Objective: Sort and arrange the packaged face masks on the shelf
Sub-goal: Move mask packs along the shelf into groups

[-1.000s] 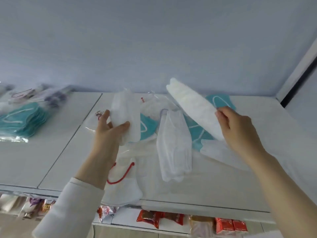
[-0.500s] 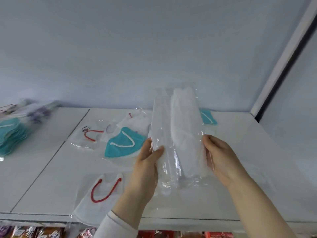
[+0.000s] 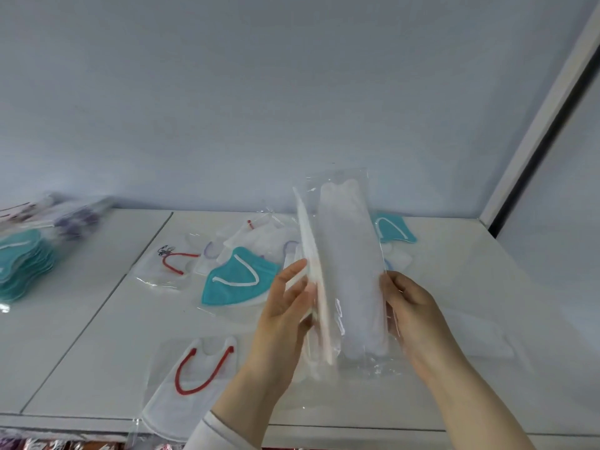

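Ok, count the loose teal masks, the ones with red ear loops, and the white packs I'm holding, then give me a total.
Loose teal masks: 2
Red-loop masks: 3, the third showing only a red tip in the heap
White packs, held: 2
Total: 7

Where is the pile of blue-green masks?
In the head view, the pile of blue-green masks lies at the far left of the shelf, in front of some blurry packets.
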Available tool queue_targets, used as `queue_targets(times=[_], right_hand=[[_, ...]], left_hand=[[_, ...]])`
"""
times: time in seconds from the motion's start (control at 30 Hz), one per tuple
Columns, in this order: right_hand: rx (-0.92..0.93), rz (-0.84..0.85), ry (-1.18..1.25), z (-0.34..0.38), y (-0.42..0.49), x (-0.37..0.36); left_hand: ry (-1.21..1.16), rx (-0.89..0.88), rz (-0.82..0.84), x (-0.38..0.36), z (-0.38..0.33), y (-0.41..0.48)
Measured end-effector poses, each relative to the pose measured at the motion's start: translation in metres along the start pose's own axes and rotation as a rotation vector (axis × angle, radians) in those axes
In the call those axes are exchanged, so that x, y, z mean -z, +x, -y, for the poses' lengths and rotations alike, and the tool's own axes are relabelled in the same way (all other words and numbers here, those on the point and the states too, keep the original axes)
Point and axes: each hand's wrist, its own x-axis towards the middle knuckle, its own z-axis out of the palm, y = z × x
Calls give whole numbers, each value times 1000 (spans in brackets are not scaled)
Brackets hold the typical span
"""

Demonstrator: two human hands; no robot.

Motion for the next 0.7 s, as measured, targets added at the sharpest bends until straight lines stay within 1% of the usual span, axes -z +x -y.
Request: queue_targets(times=[0.1,0.23,0.27,0.33,0.37,0.4,0.47,0.53,0.57,0.63,0.7], right_hand=[[31,-62,-15,-2,2,8],[64,-202,83,11,4,28],[53,-188,135,15,4,32],[0,-97,243,19,4,32],[-35,-50,256,17,3,28],[-66,-14,233,15,3,21],[-85,1,111,5,2,2],[-46,-24,-17,-7,1,-17],[-19,-32,-73,-8,-1,-25],[31,-15,-120,-12,-3,-36],[42,40,-130,-11,-6,-40]], left_hand=[[-28,-18,-150,10,0,5],[-11,-120,-224,20,-6,8],[13,-136,-230,20,-6,9],[44,-164,-232,17,-4,8],[49,-178,-220,14,-2,8],[41,-187,-197,10,0,8],[-7,-173,-131,1,2,7],[-60,-144,-85,-5,6,6],[-44,-131,-83,-5,7,6],[63,-116,-134,0,5,7],[118,-132,-212,16,-2,9]])
